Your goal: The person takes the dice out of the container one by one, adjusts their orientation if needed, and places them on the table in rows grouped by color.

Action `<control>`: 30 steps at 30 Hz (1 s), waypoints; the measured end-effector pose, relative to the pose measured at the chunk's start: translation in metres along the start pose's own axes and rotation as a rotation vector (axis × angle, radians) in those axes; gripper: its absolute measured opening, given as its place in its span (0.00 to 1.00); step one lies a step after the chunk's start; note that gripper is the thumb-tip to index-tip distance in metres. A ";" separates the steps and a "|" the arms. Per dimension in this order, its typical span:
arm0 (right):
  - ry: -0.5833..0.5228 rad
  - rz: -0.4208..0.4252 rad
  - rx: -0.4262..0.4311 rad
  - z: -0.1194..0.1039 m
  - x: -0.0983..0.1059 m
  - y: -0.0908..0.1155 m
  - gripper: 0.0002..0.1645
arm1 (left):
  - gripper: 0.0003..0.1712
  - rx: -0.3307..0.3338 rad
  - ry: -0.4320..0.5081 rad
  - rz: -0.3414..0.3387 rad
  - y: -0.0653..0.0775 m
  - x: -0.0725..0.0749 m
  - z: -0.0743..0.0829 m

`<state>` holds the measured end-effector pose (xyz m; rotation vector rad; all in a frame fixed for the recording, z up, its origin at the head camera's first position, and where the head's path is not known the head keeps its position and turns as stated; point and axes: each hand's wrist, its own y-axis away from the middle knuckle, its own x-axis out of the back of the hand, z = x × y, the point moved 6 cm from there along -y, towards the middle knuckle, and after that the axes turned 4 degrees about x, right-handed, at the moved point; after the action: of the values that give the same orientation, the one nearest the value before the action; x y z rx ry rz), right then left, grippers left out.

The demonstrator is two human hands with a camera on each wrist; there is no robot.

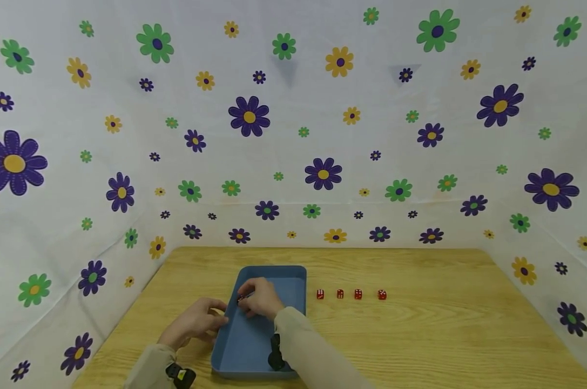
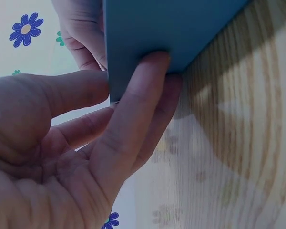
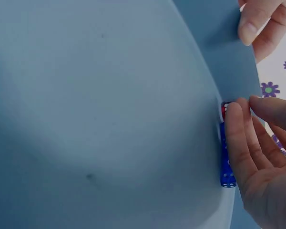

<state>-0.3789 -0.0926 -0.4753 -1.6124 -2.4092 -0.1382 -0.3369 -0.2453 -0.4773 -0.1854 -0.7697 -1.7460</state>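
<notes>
A blue tray (image 1: 254,351) lies on the table with its long side running away from me. My left hand (image 1: 196,324) grips its left wall, thumb over the rim and fingers against the outside (image 2: 148,28). Inside the tray, my right hand (image 1: 261,299) is at the left wall, its fingertips on a red die (image 3: 224,110). That die is partly covered by the fingers and sits at the end of a line of blue dice (image 3: 227,176) along the wall. Several red dice (image 1: 358,294) are spaced out in a row right of the tray.
The wooden table (image 1: 444,324) extends to the right of the dice. White cloth walls (image 1: 293,156) printed with flowers enclose its back and sides. Each wrist carries a dark strap (image 1: 180,375).
</notes>
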 end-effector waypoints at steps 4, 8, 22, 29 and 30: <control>0.020 0.013 0.012 0.001 -0.002 -0.001 0.14 | 0.26 -0.004 0.005 -0.001 0.002 0.000 0.001; 0.022 -0.010 0.004 0.004 -0.006 -0.001 0.16 | 0.25 -0.003 0.011 0.002 0.002 0.000 0.000; 0.278 -0.022 0.077 0.007 -0.006 -0.008 0.21 | 0.24 -0.004 0.015 0.009 -0.001 -0.001 0.002; 0.298 -0.001 0.063 0.012 -0.008 -0.010 0.22 | 0.25 -0.006 0.003 0.000 -0.002 0.000 -0.001; 0.288 -0.003 0.060 0.012 -0.008 -0.010 0.22 | 0.25 -0.003 0.002 0.002 -0.002 0.000 -0.001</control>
<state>-0.3872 -0.1011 -0.4884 -1.4519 -2.1764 -0.2759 -0.3386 -0.2456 -0.4786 -0.1863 -0.7655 -1.7457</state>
